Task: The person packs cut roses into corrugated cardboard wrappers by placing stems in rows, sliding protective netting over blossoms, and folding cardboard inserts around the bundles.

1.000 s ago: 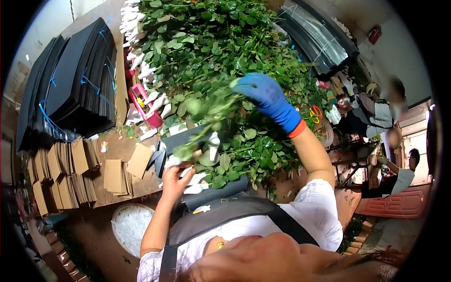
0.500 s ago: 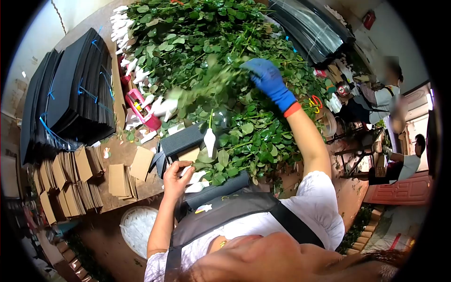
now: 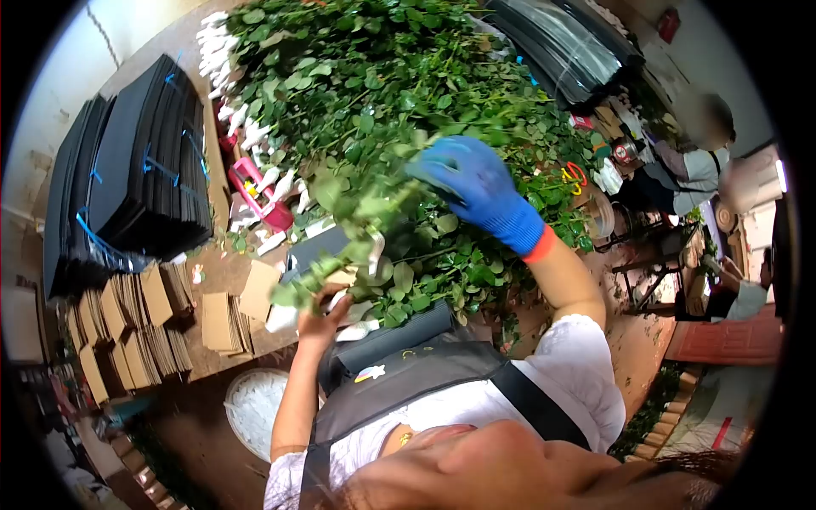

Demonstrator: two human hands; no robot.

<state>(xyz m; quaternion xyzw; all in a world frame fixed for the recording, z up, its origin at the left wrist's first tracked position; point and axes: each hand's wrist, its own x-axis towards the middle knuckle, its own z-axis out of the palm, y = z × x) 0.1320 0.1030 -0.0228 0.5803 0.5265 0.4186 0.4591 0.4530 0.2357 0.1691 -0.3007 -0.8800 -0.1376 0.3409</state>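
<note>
One right hand (image 3: 466,174) gripping leafy greenery (image 3: 371,209) (stem count blurred), one left hand (image 3: 320,328), grip unclear

Your right hand (image 3: 463,174) wears a blue glove (image 3: 489,191) with an orange cuff (image 3: 538,245). Your dark apron (image 3: 433,374), star-marked, covers a white top (image 3: 576,365).

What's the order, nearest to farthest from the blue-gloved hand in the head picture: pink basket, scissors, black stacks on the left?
1. Scissors, just right of the gloved right hand.
2. Pink basket, to its left.
3. Black stacks, farther left.
</note>
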